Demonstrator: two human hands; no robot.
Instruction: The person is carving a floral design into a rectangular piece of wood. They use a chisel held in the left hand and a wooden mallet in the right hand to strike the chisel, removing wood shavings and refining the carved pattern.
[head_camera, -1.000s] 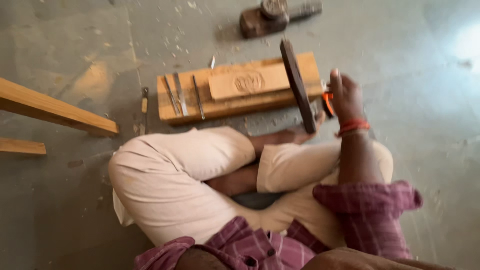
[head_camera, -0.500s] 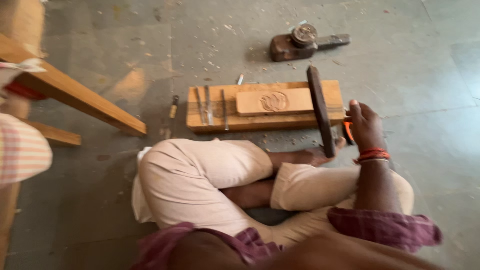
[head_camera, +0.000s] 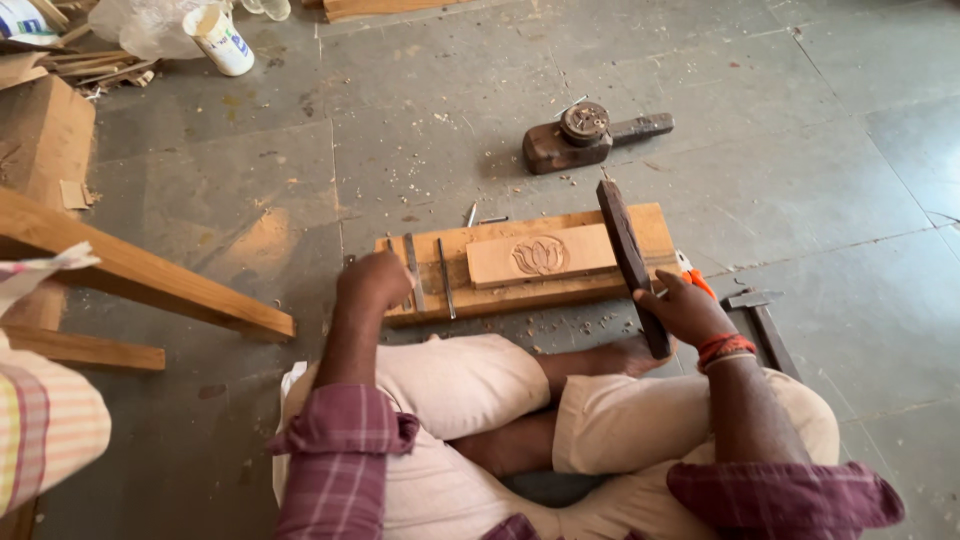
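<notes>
On the floor, a light wooden board (head_camera: 520, 262) lies before the seated person's crossed legs. The left hand (head_camera: 376, 282) rests curled on its left end, beside the metal chisels (head_camera: 428, 272); whether it grips one I cannot tell. A carved flower block (head_camera: 540, 255) sits mid-board. The right hand (head_camera: 690, 312) is closed around a dark wooden baton (head_camera: 630, 262) leaning across the board's right end.
</notes>
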